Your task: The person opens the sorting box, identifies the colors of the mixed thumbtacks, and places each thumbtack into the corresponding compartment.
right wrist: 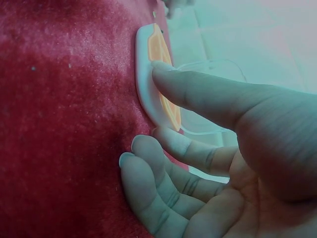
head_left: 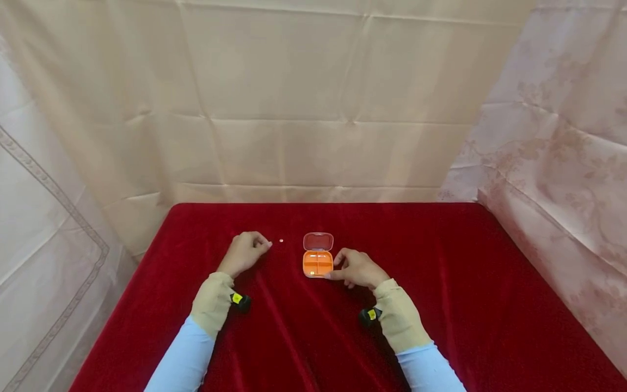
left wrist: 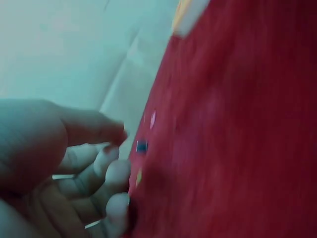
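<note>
An orange four-part box [head_left: 311,263] with a white outer shell [right wrist: 144,74] lies on the red cloth, its clear lid [head_left: 318,241] raised at the back. A small pale piece [head_left: 312,273] is in its front left compartment. My right hand [head_left: 361,269] grips the box's right side, thumb on the front edge and index finger at the side; the other fingers curl loosely. To the left, my left hand [head_left: 245,252] hovers low with fingers loosely bent, nothing visible between them. Past its fingertips lies a small pale piece [head_left: 281,240].
In the left wrist view, small pink [left wrist: 153,119], dark [left wrist: 141,146] and yellowish [left wrist: 139,177] pieces are on the cloth by the left fingertips. The red-covered table [head_left: 421,234] meets a beige curtain [head_left: 313,152] behind, with pale drapes at both sides.
</note>
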The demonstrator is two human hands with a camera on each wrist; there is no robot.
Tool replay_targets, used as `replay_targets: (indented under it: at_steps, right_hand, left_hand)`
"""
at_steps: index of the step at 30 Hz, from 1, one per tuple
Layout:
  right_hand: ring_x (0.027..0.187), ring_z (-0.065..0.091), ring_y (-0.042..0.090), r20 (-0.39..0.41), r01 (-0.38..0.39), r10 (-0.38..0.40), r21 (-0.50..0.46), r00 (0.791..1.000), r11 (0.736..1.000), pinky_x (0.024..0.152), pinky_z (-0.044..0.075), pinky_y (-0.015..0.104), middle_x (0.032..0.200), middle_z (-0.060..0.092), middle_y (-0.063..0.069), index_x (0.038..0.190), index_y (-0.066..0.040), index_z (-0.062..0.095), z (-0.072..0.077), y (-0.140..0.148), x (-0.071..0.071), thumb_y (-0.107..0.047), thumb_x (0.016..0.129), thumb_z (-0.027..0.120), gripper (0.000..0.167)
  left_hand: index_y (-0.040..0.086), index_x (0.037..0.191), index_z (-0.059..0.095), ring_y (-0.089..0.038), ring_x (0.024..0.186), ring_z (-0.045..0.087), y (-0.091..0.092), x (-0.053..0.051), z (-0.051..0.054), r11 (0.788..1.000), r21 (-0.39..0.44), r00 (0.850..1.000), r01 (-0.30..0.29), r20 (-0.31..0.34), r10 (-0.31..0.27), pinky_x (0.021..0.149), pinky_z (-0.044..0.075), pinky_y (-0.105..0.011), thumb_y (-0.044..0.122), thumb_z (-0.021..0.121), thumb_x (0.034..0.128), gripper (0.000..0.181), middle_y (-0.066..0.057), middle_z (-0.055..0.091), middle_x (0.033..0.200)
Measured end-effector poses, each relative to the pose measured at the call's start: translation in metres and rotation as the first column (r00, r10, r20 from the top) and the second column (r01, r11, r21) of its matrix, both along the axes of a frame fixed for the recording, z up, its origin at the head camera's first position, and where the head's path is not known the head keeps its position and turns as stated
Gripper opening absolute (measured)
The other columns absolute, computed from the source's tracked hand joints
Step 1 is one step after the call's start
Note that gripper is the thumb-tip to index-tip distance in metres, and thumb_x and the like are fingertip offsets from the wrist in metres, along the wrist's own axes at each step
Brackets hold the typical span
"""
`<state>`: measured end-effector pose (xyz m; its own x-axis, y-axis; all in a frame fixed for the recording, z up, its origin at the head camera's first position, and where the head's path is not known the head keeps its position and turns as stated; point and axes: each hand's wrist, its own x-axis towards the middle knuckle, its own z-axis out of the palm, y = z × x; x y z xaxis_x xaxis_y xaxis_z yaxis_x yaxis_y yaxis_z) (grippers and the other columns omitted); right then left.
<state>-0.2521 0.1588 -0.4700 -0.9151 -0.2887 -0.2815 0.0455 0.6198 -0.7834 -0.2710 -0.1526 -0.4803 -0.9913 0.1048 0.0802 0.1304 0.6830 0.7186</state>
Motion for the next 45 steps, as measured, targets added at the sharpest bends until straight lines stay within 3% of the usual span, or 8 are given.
replay_targets:
  at_steps: [4, 15, 31, 35, 39, 42, 45]
  right_hand:
    - [0.064, 0.059, 0.02, 0.014, 0.007, -0.007, 0.004, 1.0, 1.0, 0.058, 0.053, 0.031, 0.082, 0.059, 0.009, 0.104, -0.006, 0.062, 0.0, 0.001, 0.001, -0.023, 0.086, 0.086, 0.034]
    - [0.064, 0.06, 0.021, 0.006, 0.006, -0.006, 0.012, 1.0, 1.0, 0.058, 0.053, 0.031, 0.081, 0.059, 0.009, 0.103, -0.006, 0.062, 0.0, 0.001, -0.002, -0.022, 0.086, 0.086, 0.033]
    - [0.064, 0.058, 0.019, 0.004, -0.011, 0.011, 0.006, 1.0, 1.0, 0.057, 0.053, 0.03, 0.087, 0.06, 0.009, 0.105, -0.004, 0.062, -0.001, 0.001, -0.004, -0.023, 0.086, 0.086, 0.036]
    - [0.064, 0.058, 0.019, 0.002, -0.01, 0.01, 0.004, 1.0, 1.0, 0.057, 0.053, 0.03, 0.086, 0.06, 0.009, 0.105, -0.005, 0.062, -0.001, 0.001, -0.003, -0.023, 0.086, 0.086, 0.035]
    - [0.063, 0.058, 0.019, 0.004, -0.006, 0.006, 0.01, 1.0, 1.0, 0.056, 0.053, 0.03, 0.086, 0.06, 0.009, 0.104, -0.005, 0.062, -0.001, 0.0, -0.003, -0.023, 0.086, 0.086, 0.035]
    - [0.063, 0.059, 0.019, -0.002, -0.007, 0.007, 0.017, 1.0, 1.0, 0.056, 0.053, 0.03, 0.086, 0.06, 0.01, 0.104, -0.005, 0.062, -0.001, 0.0, -0.003, -0.023, 0.086, 0.086, 0.035]
    - [0.064, 0.059, 0.02, -0.007, -0.008, 0.008, 0.016, 1.0, 1.0, 0.057, 0.053, 0.031, 0.085, 0.06, 0.01, 0.105, -0.006, 0.062, 0.0, 0.001, -0.002, -0.023, 0.086, 0.086, 0.035]
  left_hand:
    - [0.005, 0.1, 0.077, -0.016, 0.071, 0.052, -0.018, -0.006, -0.007, 0.996, -0.021, 0.996, -0.085, 0.031, 0.086, 0.064, 0.043, -0.031, 0.017, 0.069, 0.0983, 0.014, -0.003, 0.069, 0.084]
    - [0.007, 0.095, 0.079, -0.018, 0.073, 0.054, -0.018, -0.006, -0.006, 0.988, -0.001, 0.986, -0.155, 0.055, 0.155, 0.066, 0.044, -0.032, 0.02, 0.073, 0.095, 0.015, -0.002, 0.07, 0.081]
    - [0.007, 0.096, 0.078, -0.018, 0.076, 0.053, -0.02, -0.008, -0.007, 0.987, 0.009, 0.983, -0.163, 0.088, 0.162, 0.067, 0.043, -0.033, 0.017, 0.07, 0.0975, 0.013, -0.003, 0.071, 0.088]
    - [0.003, 0.101, 0.073, -0.018, 0.074, 0.056, -0.02, -0.007, -0.005, 0.99, 0.076, 0.989, -0.121, 0.094, 0.113, 0.066, 0.046, -0.031, 0.019, 0.065, 0.1021, 0.018, -0.008, 0.068, 0.089]
    - [0.0, 0.109, 0.068, -0.02, 0.075, 0.061, -0.019, -0.006, 0.0, 0.985, 0.168, 0.993, -0.047, 0.116, 0.028, 0.068, 0.05, -0.031, 0.023, 0.062, 0.1051, 0.024, -0.012, 0.064, 0.09]
    - [-0.003, 0.115, 0.066, -0.019, 0.074, 0.059, -0.015, -0.005, 0.005, 0.962, 0.272, 0.99, -0.003, 0.139, -0.036, 0.067, 0.049, -0.03, 0.023, 0.06, 0.1062, 0.028, -0.016, 0.063, 0.093]
    - [-0.01, 0.119, 0.064, -0.017, 0.071, 0.057, -0.012, -0.005, 0.007, 0.922, 0.386, 0.982, 0.043, 0.152, -0.109, 0.064, 0.049, -0.028, 0.019, 0.058, 0.1071, 0.032, -0.018, 0.063, 0.089]
